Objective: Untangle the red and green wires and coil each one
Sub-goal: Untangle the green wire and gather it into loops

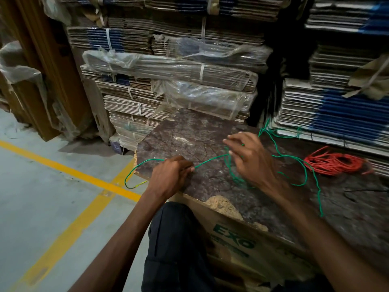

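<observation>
Dark trousers [174, 245] and two bare forearms fill the near view, reaching onto the mottled bench [189, 131]. His left hand [171, 171] has its fingers [188, 168] curled round the green wire [212, 160], pinching it near the bench's left edge; the free end loops off past that edge toward the floor [42, 197]. From that pinch the wire runs rightward, its length lying roughly across the bench, to his right hand [250, 159], whose fingers are spread and loosely bent, with several green turns hanging about them. Beyond that hand the slack wanders right and back toward the stacked cardboard [336, 123]. Well apart, at far right, the red wire [334, 163] lies already bundled. I'd judge the right hand nearer the loose slack, so winding should draw from that side.
</observation>
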Available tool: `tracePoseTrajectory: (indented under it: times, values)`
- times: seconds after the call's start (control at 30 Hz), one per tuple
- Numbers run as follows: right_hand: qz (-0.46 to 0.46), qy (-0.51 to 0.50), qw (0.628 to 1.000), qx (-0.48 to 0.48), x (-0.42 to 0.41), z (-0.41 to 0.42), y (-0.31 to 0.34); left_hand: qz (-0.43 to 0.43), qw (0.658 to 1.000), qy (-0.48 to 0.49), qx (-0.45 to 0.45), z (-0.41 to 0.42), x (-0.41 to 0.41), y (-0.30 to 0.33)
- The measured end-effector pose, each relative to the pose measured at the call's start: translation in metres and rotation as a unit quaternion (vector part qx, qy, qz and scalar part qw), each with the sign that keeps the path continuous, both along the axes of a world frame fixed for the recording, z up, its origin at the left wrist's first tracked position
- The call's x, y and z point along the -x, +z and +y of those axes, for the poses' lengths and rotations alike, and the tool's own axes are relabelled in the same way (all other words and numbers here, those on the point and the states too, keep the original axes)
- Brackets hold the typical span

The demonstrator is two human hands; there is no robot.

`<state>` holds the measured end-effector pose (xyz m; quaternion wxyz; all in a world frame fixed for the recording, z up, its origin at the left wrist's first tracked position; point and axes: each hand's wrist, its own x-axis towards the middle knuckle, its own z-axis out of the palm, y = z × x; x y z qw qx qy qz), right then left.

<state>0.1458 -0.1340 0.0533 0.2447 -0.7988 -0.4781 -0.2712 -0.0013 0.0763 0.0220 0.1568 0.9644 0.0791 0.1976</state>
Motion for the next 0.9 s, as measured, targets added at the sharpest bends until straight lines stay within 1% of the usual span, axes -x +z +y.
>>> tracePoseTrajectory:
  times: [0.07,0.1,0.2,0.27,0.4,0.5,0.57,0.63,0.7,0.73,0.83,0.9]
  values:
    - [-0.004,0.066,0.998,0.006,0.012,0.003,-0.001,-0.026,1.000,-0.004,0.016,-0.007,-0.003,0.007]
    - [0.000,0.076,0.997,0.010,0.017,0.003,-0.001,-0.041,0.999,-0.008,0.023,-0.010,-0.004,0.012]
    - [-0.004,0.056,0.998,0.021,0.023,-0.003,0.001,-0.077,0.995,-0.021,0.058,-0.017,-0.005,0.023]
    - [-0.014,0.036,0.999,0.010,0.019,-0.008,0.005,-0.087,0.993,-0.032,0.072,-0.021,-0.006,0.029]
    - [0.020,-0.013,0.998,-0.054,0.001,-0.022,0.019,-0.032,0.994,-0.052,0.091,-0.024,-0.008,0.033]
    - [0.059,-0.077,0.990,-0.105,-0.009,-0.032,0.028,-0.012,0.994,-0.063,0.088,-0.026,-0.007,0.034]
    - [0.096,-0.126,0.976,-0.149,-0.016,-0.040,0.033,-0.001,0.996,-0.046,0.070,-0.024,-0.004,0.036]
    - [0.127,-0.167,0.965,-0.158,-0.023,-0.048,0.037,0.018,0.998,-0.018,0.057,-0.020,-0.002,0.035]
    - [0.114,-0.181,0.971,-0.107,-0.025,-0.053,0.039,0.019,0.998,0.003,0.056,-0.017,0.000,0.036]
    - [0.092,-0.169,0.979,-0.074,-0.022,-0.052,0.040,0.013,0.998,0.004,0.060,-0.016,-0.001,0.037]
    - [-0.009,-0.079,0.997,0.022,-0.003,-0.043,0.041,-0.001,0.996,-0.007,0.094,-0.025,-0.006,0.046]
    - [-0.061,-0.051,0.991,0.105,0.012,-0.035,0.043,-0.012,0.992,-0.011,0.127,-0.029,-0.010,0.049]
